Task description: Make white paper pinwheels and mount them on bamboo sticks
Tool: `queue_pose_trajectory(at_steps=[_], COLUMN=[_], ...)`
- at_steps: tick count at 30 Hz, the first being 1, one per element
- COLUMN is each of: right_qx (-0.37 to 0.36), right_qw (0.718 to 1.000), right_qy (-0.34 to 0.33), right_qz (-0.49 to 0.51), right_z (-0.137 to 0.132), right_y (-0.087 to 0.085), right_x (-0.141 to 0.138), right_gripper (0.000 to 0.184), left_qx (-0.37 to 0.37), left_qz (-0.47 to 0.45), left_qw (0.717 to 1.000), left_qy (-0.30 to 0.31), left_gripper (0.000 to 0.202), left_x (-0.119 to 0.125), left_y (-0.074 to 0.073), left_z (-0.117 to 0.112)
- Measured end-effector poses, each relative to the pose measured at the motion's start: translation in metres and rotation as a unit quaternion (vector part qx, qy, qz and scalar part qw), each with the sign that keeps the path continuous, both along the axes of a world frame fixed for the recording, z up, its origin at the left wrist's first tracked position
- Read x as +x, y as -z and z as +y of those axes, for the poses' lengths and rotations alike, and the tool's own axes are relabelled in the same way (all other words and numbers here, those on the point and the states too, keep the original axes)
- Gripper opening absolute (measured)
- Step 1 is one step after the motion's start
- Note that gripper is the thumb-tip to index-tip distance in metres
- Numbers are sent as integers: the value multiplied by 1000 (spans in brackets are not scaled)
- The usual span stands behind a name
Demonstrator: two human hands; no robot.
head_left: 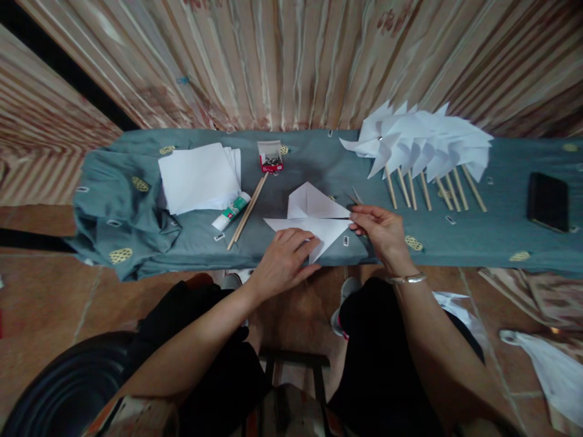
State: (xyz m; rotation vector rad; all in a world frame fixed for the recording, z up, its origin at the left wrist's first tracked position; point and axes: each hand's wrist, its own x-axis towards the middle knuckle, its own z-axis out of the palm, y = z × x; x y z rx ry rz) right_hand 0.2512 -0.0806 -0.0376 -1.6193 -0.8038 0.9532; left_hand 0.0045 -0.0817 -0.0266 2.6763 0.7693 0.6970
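Paper sheet (310,205), white, 1: slit and partly folded, lying on the cloth-covered table (314,159) at its near edge, between the hands.
Right hand (378,229): closed in a pinch on the sheet's right corner, thumb against fingertips.
Left hand (291,252): part open, fingers loosely bent over the sheet's near side, thumb apart; no grip on it.
Slim pointed object (357,195), 1: just beyond the right fingertips; kind unclear.
Wooden sticks (248,212), 2: left of the sheet, side by side.
Small box (271,158), red and white: open, metal bits inside, at the sticks' far ends.
Tube (231,210), green and white: beside the sticks.
Paper stack (198,179), white: far left.
Paper pinwheels (423,136) on sticks: overlapping row, far right.
Black flat object (548,202), 1: right end.
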Motion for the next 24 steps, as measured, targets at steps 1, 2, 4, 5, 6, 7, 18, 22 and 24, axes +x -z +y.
queue_pose_trajectory(at_steps=[1,2,4,5,6,7,18,22,24], right_qx=[0,1,8,14,20,25,-22,78,133], right_qw=[1000,1000,999,997,996,995,966,925,889], right_qy=[-5,-9,-16,-19,-22,-25,-181,-165,-203], right_qz=[-8,-20,-50,-67,-82,-96,-185,-334,-388], right_z=[-2,-4,-7,-8,-9,-11,-54,-52,-48], right_y=[0,-1,-1,-1,-1,0,-4,-13,-12], right_x=[0,-1,0,1,1,1,-34,-35,-34], right_gripper=[35,36,36,35,35,34,26,25,32], left_qx=[2,4,16,23,31,39,76,60,64], left_qz=[25,46,72,77,80,81,44,60,65], left_qw=[1000,999,997,997,996,996,992,995,994], left_qy=[9,12,11,10,9,8,-94,-60,-55], left_gripper=[39,36,31,29,27,26,23,22,20], left_x=[3,6,10,11,10,9,-21,-11,-5], left_y=[1,3,5,5,6,6,7,8,9], left_z=[-3,-5,-7,-7,-7,-6,19,16,16])
